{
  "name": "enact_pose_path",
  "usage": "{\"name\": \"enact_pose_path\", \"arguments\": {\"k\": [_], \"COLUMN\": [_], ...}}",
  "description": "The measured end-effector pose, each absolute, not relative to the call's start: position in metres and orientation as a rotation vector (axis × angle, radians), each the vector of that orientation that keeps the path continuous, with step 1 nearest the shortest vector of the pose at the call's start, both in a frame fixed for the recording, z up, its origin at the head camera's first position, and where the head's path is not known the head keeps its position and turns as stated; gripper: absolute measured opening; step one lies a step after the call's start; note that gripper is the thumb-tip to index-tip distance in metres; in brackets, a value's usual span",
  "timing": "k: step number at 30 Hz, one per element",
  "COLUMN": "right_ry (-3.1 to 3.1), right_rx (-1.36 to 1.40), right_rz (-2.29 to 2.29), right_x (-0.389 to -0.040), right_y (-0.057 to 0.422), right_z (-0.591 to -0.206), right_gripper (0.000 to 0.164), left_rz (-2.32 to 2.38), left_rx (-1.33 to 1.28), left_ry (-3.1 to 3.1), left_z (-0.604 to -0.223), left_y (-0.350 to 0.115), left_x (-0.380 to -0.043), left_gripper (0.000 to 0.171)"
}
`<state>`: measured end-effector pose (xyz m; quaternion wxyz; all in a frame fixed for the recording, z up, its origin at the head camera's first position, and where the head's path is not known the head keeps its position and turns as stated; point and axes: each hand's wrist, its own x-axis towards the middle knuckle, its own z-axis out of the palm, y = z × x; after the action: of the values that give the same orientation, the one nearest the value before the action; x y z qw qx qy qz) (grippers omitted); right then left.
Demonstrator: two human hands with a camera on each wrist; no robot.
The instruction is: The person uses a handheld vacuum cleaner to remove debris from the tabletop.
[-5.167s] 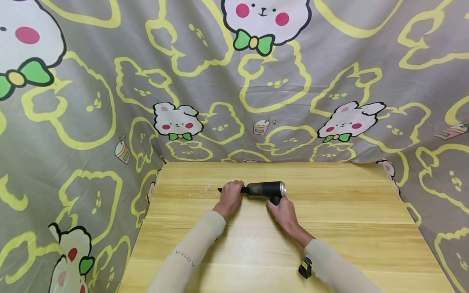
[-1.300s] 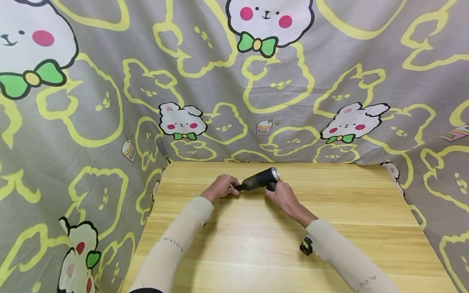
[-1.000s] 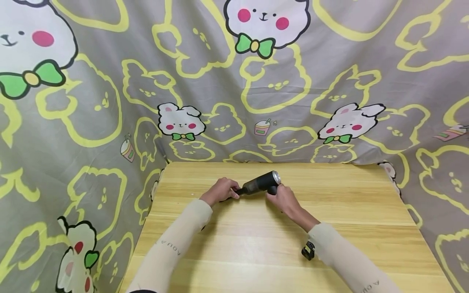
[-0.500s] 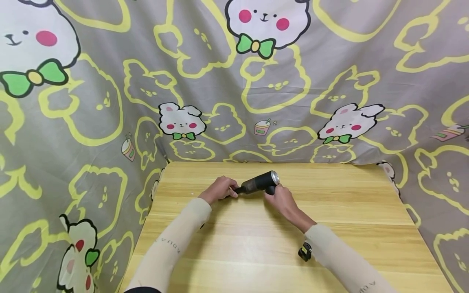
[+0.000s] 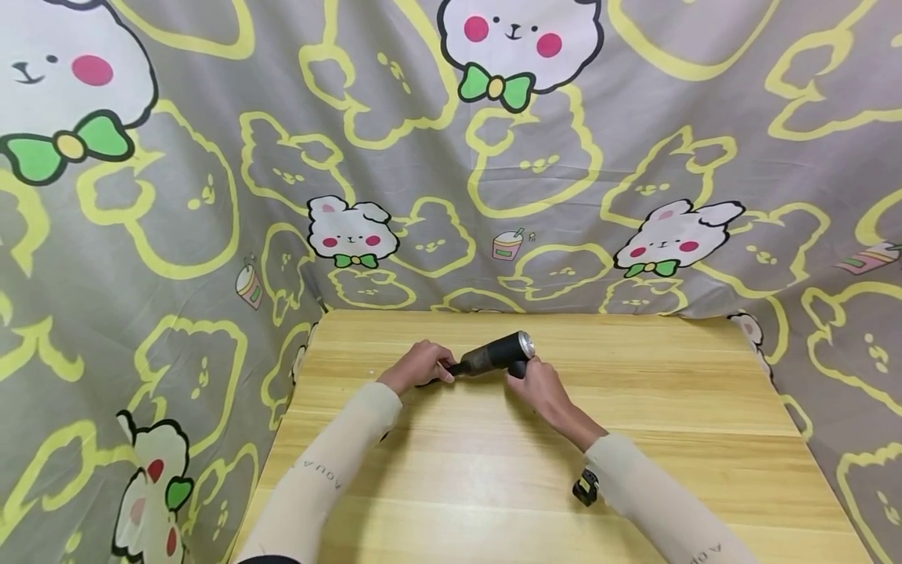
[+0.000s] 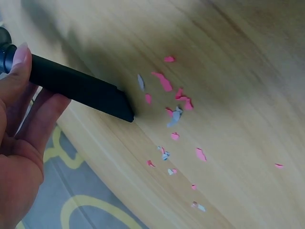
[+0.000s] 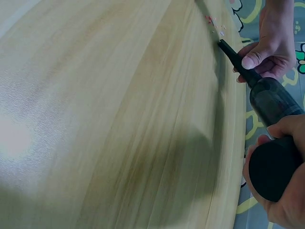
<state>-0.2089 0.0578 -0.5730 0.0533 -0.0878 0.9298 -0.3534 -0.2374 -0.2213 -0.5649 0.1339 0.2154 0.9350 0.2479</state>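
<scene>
A black handheld vacuum cleaner [image 5: 499, 352] with a silver rear end is held just over the wooden table. My right hand [image 5: 544, 390] grips its handle; the round dark base of that handle [image 7: 274, 169] shows in the right wrist view. With thumb and fingers, my left hand [image 5: 420, 366] pinches the long flat nozzle [image 6: 78, 86]. The slanted nozzle tip is close to several small pink and grey scraps [image 6: 164, 82] scattered on the tabletop, without lying over them. In the head view, the left hand hides the nozzle's front part and most scraps.
The wooden table [image 5: 634, 392] ends at a grey patterned curtain [image 5: 416, 172] behind and at both sides. One pink scrap [image 6: 279, 166] lies apart from the others. A black device [image 5: 586, 487] sits at the right wrist.
Compared with about five seconds ago, the vacuum has swung so its nozzle points more toward me, and the left hand has shifted left. Over the last second, both hands edged slightly left.
</scene>
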Motion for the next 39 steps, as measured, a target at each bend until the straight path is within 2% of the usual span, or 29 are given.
{"name": "enact_pose_path", "arguments": {"k": [20,30,39], "right_ry": [2.865,2.828,2.825], "right_rx": [-0.343,-0.274,-0.225], "right_rz": [-1.108,-1.176,-1.226], "right_x": [-0.182,-0.166,-0.149], "right_y": [0.056,0.056,0.056], "right_z": [-0.577,-0.581,-0.595], "right_gripper": [0.031,0.028,0.029], "left_rz": [0.774,0.703,0.522], "left_rx": [0.619,0.695,0.806], "left_ry": [2.667,2.743,2.965], "left_z": [-0.565,-0.568,-0.578], "left_y": [-0.227,-0.223,-0.211], "left_x": [-0.215,-0.203,-0.174], "left_gripper": [0.025,0.024,0.019]}}
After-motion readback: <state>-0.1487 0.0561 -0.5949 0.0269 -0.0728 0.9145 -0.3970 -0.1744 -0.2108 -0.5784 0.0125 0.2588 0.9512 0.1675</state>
